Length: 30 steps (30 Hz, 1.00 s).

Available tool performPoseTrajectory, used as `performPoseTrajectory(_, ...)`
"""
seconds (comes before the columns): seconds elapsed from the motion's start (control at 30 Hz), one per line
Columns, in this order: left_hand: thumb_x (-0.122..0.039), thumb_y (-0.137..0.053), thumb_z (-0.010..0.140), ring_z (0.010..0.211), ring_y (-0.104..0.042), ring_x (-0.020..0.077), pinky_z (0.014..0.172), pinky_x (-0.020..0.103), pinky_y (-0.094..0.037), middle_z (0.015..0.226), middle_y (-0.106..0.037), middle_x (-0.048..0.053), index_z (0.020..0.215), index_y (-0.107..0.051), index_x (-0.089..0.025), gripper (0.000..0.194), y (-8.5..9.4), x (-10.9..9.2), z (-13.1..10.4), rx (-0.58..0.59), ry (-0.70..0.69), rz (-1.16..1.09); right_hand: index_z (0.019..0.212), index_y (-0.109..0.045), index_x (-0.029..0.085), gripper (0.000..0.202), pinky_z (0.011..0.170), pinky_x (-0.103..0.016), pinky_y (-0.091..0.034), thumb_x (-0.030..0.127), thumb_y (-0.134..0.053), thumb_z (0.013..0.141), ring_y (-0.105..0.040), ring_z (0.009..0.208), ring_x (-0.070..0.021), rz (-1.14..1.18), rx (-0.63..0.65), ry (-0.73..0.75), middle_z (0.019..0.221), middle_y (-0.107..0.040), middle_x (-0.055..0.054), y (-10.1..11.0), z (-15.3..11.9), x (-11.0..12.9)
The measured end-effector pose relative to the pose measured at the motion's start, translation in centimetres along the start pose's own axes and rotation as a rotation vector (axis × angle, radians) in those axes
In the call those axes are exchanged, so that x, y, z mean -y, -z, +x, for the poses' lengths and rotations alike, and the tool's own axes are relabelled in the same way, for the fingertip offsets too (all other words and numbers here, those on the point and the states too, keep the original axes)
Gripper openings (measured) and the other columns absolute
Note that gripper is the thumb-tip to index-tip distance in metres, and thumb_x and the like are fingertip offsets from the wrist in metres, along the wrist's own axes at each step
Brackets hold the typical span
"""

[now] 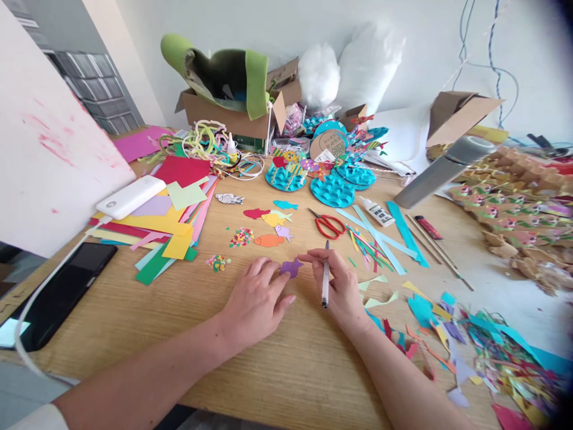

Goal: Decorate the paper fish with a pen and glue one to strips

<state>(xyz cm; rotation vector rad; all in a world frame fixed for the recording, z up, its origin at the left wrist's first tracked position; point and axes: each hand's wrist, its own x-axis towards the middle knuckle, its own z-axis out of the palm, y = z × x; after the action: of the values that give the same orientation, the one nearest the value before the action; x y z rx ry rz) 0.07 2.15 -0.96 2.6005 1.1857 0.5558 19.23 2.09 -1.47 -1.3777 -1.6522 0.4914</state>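
- A purple paper fish point(291, 267) lies flat on the wooden tabletop point(188, 310), near its front edge and between the person's two hands.
- The left hand point(255, 301) rests palm down beside the cut-out, its fingers point(276, 280) spread loosely and touching the fish's near edge, gripping nothing.
- The right hand point(342, 286) touches the fish's other side with a fingertip while its fingers close around a pen point(326, 280), held upright across the palm.
- Just beyond the hands, more paper fish point(268, 222) in red, yellow, blue, lilac and orange lie in a loose cluster, with small heaps of confetti point(240, 237) to their left.
- Red-handled scissors point(328, 224) and a glue bottle point(376, 212) lie behind the right hand, beside long blue paper strips point(380, 236).
- A stack of coloured paper sheets point(170, 221) with a white power bank point(131, 197) on top sits to the left; a dark phone point(67, 289) lies nearer the edge.
- Paper offcuts point(470, 352) litter the right side.
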Motion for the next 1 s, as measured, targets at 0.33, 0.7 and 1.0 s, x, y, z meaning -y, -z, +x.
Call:
performPoseTrajectory(0.33,-0.043,-0.051,0.093,0.122,-0.042,0.0298,0.107,0.051,-0.032,0.127,-0.058,0.008,0.131,-0.052,-0.021,0.044,0.02,-0.04,0.06,0.081,-0.051,0.053,0.096,-0.059,0.021,0.016,0.075,-0.034,-0.051,0.021,-0.043,0.093,-0.066,0.082,-0.0212,-0.125,0.175,0.029,0.087,-0.067,-0.008,-0.35,0.2,-0.29)
performPoseTrajectory(0.7,-0.043,-0.05,0.093,0.11,-0.044,0.0296,0.096,0.048,-0.041,0.115,-0.055,0.012,0.124,-0.059,-0.019,0.04,0.14,-0.11,-0.09,0.09,-0.014,0.095,0.113,-0.062,0.021,0.034,0.068,-0.03,-0.051,0.043,-0.04,0.099,-0.063,0.07,-0.0165,0.259,0.015,-0.103,0.071,-0.062,0.0,-0.12,0.06,0.37)
performPoseTrajectory(1.0,-0.041,-0.051,0.093,0.107,-0.043,0.029,0.094,0.048,-0.042,0.107,-0.055,0.01,0.125,-0.059,-0.021,0.038,0.64,-0.01,0.01,0.129,-0.033,0.121,0.099,-0.065,0.018,0.032,0.069,-0.031,-0.053,0.048,-0.058,0.088,-0.064,0.071,-0.0179,0.485,0.083,-0.245,0.071,-0.065,-0.002,-0.51,0.28,0.39)
